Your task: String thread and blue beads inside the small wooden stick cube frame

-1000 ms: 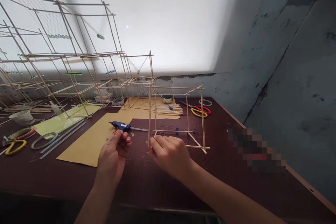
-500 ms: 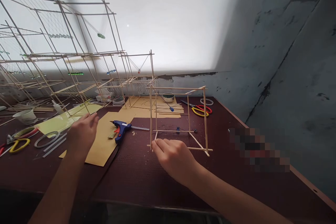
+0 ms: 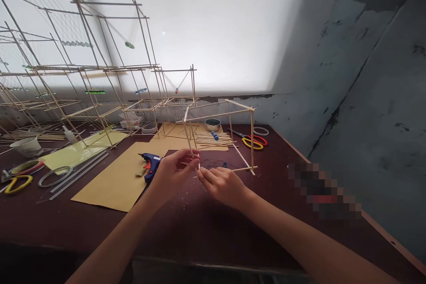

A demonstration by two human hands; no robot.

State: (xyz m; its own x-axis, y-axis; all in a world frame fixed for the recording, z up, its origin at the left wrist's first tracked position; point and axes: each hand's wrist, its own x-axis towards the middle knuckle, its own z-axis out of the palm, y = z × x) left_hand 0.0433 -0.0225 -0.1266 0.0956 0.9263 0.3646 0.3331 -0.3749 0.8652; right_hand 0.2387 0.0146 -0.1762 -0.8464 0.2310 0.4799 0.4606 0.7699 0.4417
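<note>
- Now, at the left edge of the tabletop (image 3: 199,226), yellow scissors (image 3: 18,183) and tape rolls (image 3: 53,176) lie flat, with tall stick frames (image 3: 76,69) standing behind them along the far edge.
- A tan paper sheet (image 3: 109,182) lies left of the middle. The blue glue gun (image 3: 151,163) rests on its right border, touched by neither hand. A second ago the left hand was on it.
- The left hand (image 3: 171,172) swung out towards the left edge half a second ago. It is now back at the middle, with thumb and fingers closed in a grip on the near-left upright of the small stick frame (image 3: 252,140).
- That frame stood square on the tabletop before. It is now tipped and turned, its near side raised and its far corner down near the middle of the tabletop. As I judge it, the work has passed from gluing to handling the frame with both hands.
- The right hand (image 3: 223,185) is just beside the left, fingertips pinched on a thin stick at the frame's near lower corner.
- Behind the frame lie loose sticks (image 3: 213,142), then red-and-yellow scissors (image 3: 253,141) towards the far right corner.
- No brand, label or writing can be read anywhere.
</note>
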